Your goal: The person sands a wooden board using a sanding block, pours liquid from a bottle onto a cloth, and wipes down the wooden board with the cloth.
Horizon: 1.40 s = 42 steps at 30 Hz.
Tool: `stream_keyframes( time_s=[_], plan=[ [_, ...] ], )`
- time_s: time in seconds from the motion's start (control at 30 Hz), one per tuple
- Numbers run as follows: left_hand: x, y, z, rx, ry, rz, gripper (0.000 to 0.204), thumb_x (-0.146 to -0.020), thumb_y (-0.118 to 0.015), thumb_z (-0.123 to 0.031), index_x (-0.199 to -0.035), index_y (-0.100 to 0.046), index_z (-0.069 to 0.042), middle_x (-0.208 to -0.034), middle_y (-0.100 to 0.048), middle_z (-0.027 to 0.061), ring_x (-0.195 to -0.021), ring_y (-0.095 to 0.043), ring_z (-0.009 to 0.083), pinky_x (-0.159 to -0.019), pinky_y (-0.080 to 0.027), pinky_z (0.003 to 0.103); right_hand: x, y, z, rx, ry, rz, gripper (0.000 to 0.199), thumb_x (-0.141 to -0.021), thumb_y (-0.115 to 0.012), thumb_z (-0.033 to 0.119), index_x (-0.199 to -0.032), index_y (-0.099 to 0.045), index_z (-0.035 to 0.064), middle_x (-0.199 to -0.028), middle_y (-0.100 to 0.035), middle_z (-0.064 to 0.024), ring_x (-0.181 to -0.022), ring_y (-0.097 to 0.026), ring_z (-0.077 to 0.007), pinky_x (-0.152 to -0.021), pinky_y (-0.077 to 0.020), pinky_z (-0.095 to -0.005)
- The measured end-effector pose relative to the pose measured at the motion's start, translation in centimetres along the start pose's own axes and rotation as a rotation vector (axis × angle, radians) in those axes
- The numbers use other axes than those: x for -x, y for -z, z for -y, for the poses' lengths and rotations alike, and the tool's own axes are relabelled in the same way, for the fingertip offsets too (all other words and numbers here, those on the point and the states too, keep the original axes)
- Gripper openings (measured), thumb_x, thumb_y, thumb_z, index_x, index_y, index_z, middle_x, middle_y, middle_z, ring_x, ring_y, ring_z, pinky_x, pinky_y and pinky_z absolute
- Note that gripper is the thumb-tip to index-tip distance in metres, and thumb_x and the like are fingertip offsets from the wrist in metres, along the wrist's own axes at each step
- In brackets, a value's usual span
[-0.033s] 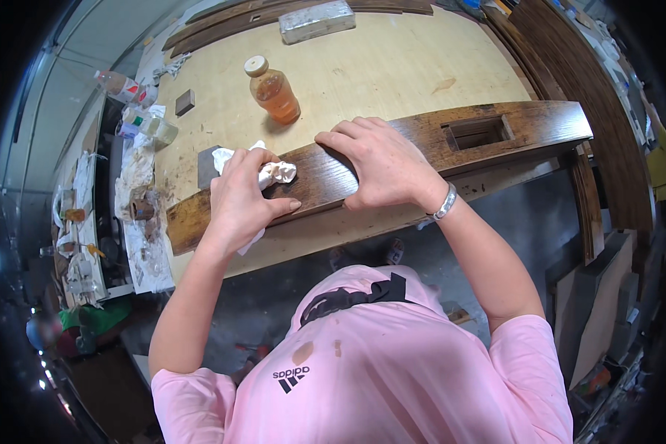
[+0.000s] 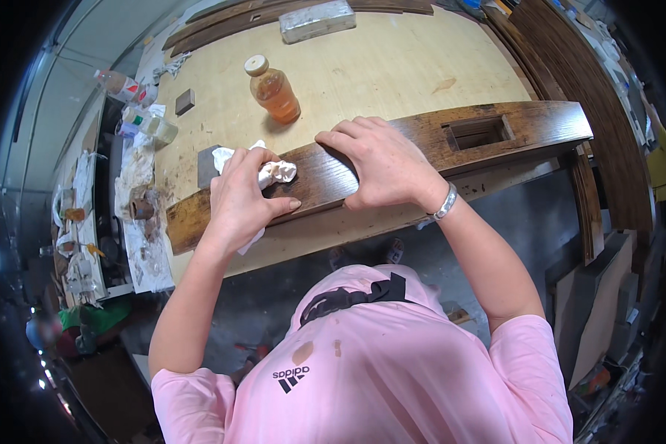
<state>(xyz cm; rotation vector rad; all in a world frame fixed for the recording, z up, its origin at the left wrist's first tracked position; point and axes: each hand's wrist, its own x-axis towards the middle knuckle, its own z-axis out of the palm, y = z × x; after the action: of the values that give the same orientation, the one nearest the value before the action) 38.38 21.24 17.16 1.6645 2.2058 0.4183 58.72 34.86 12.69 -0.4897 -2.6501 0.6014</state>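
A dark brown board (image 2: 322, 181) lies along the near side of the pale table (image 2: 399, 70), slanting from near left to far right, with a rectangular slot (image 2: 478, 133) toward its right end. The left hand (image 2: 238, 194) is on its left part, fingers curled around a crumpled white cloth (image 2: 280, 172), thumb reaching toward the near edge. To its right, the right hand (image 2: 385, 164) grasps the board across its width, fingers at the far edge and thumb at the near one; a silver bracelet (image 2: 445, 201) circles that wrist. A flat dark square (image 2: 207, 170) lies just beyond the board, left of the cloth. Farther back stands a white-capped bottle (image 2: 274, 96) of amber liquid, with a small block (image 2: 186, 102) to its left. A pale, shiny brick-shaped block (image 2: 317, 21) lies at the far side, near some planks (image 2: 229, 31). More bottles (image 2: 155, 127) lie off to the left.
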Motion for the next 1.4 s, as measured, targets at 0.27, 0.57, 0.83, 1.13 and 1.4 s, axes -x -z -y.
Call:
stream_keyframes(
  time_s=[0.27, 0.57, 0.83, 1.13, 1.4],
  plan=[
    [-0.3, 0.0, -0.3, -0.015, 0.024, 0.024, 0.058, -0.063, -0.09, -0.024, -0.113, -0.063, -0.013, -0.108, -0.059, 0.0065, -0.109, -0.058, 0.0281, -0.088, -0.042, 0.043, -0.1, 0.1, 0.0, 0.005, -0.011, 0.019, 0.073, -0.056, -0.08, 0.024, -0.123, -0.06, 0.0056, -0.104, -0.062, -0.0125, -0.104, -0.059, -0.0306, -0.095, -0.0453, -0.0384],
    [0.0, -0.3, 1.6, 0.274, -0.019, 0.056, 0.048, -0.069, -0.076, 0.002, -0.115, -0.063, -0.004, -0.11, -0.06, 0.0128, -0.105, -0.059, 0.0333, -0.098, -0.046, 0.04, -0.1, 0.2, -0.1, 0.016, 0.004, 0.003, 0.072, -0.056, -0.08, 0.024, -0.123, -0.061, 0.0047, -0.104, -0.063, -0.0134, -0.103, -0.059, -0.031, -0.095, -0.0461, -0.039],
    [5.2, -0.8, 3.4, -0.228, -0.522, -0.126, 0.06, -0.06, -0.065, 0.009, -0.119, -0.065, -0.003, -0.128, -0.06, 0.0108, -0.111, -0.056, 0.0314, -0.096, -0.043, 0.045, -0.1, -0.1, -0.2, -0.001, 0.008, -0.033, 0.069, -0.055, -0.077, 0.021, -0.12, -0.061, 0.0043, -0.104, -0.064, -0.013, -0.103, -0.06, -0.0313, -0.095, -0.0463, -0.0392],
    [4.2, 0.3, 1.2, -0.279, -0.569, -0.01, 0.05, -0.066, -0.063, 0.008, -0.115, -0.066, -0.004, -0.112, -0.061, 0.01, -0.096, -0.056, 0.031, -0.082, -0.043, 0.043, -0.1, 0.5, -0.1, -0.025, -0.051, 0.042, 0.079, -0.05, -0.079, 0.022, -0.125, -0.061, 0.0039, -0.116, -0.064, -0.0137, -0.109, -0.059, -0.0327, -0.099, -0.0456, -0.0406],
    [3.2, -0.6, -0.8, -0.256, -0.683, -0.074, 0.042, -0.069, -0.063, 0.0, -0.111, -0.066, -0.001, -0.104, -0.059, 0.0089, -0.091, -0.055, 0.0286, -0.079, -0.044, 0.039, -0.1, 0.1, -0.2, -0.063, -0.023, 0.015, 0.08, -0.05, -0.079, 0.022, -0.125, -0.06, 0.002, -0.117, -0.064, -0.0151, -0.11, -0.06, -0.0338, -0.099, -0.0454, -0.0408]
  ],
)
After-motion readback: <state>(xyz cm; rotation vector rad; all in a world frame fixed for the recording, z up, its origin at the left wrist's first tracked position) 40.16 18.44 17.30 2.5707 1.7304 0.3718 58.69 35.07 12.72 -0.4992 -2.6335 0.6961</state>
